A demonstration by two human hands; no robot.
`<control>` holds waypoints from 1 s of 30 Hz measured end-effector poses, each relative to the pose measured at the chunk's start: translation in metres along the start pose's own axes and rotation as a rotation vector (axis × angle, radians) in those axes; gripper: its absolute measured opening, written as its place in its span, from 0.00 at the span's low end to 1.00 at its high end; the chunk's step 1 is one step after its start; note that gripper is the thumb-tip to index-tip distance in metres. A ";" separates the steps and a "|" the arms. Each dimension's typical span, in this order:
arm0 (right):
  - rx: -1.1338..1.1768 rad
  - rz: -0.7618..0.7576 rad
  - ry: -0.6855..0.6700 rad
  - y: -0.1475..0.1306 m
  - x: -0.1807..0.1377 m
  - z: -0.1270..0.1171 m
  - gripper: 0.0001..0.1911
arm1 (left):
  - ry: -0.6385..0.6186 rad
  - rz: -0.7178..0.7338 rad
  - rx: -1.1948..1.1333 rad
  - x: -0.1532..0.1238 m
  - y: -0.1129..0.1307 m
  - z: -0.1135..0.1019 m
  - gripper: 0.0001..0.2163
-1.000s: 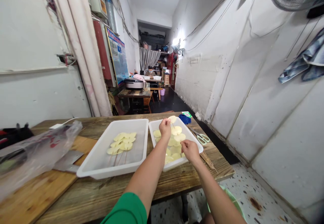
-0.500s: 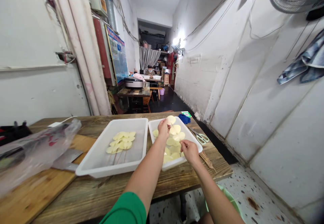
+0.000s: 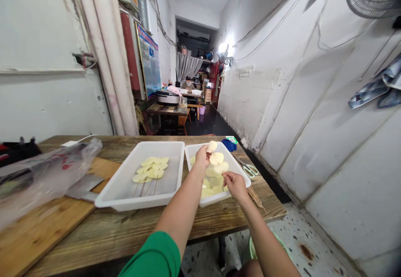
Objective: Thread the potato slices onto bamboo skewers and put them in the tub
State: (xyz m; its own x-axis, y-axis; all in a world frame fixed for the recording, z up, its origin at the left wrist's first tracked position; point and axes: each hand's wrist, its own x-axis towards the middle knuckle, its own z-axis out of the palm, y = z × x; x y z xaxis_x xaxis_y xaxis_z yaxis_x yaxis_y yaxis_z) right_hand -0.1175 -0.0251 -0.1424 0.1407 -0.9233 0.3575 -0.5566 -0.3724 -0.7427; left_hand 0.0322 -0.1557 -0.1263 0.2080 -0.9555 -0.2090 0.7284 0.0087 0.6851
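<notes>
1. Left hand [image 3: 203, 156]: pinching the top slice [image 3: 212, 146] of a row above the right tray [image 3: 216, 200], near the table's [image 3: 125, 227] far right corner.
2. Right hand [image 3: 235, 185]: fingertips closed on the row's stick [image 3: 222, 173], at its near end.
3. Scissors [image 3: 250, 170]: by the table's right edge.

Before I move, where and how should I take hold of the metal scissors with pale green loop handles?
Probably by the pale green loop handles, coming from your right: the metal scissors lie on the brown wooden table, loops toward its right edge, blades pointing away beside the right-hand white plastic tray.
</notes>
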 end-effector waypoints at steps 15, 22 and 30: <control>-0.008 0.015 0.059 -0.006 -0.002 -0.001 0.16 | 0.151 0.293 0.221 -0.009 -0.001 0.000 0.04; 0.006 -0.011 0.037 -0.001 -0.001 0.000 0.17 | 0.035 0.130 0.076 -0.016 0.003 0.005 0.06; -0.005 -0.017 0.096 -0.006 -0.003 0.001 0.17 | 0.031 0.203 0.202 -0.021 0.000 0.006 0.04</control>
State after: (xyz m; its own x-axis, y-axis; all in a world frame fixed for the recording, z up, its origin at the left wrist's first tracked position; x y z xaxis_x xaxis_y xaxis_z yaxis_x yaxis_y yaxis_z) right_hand -0.1136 -0.0206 -0.1397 0.0712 -0.9035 0.4226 -0.5588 -0.3870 -0.7334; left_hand 0.0236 -0.1373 -0.1174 0.3581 -0.9309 -0.0721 0.5253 0.1370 0.8398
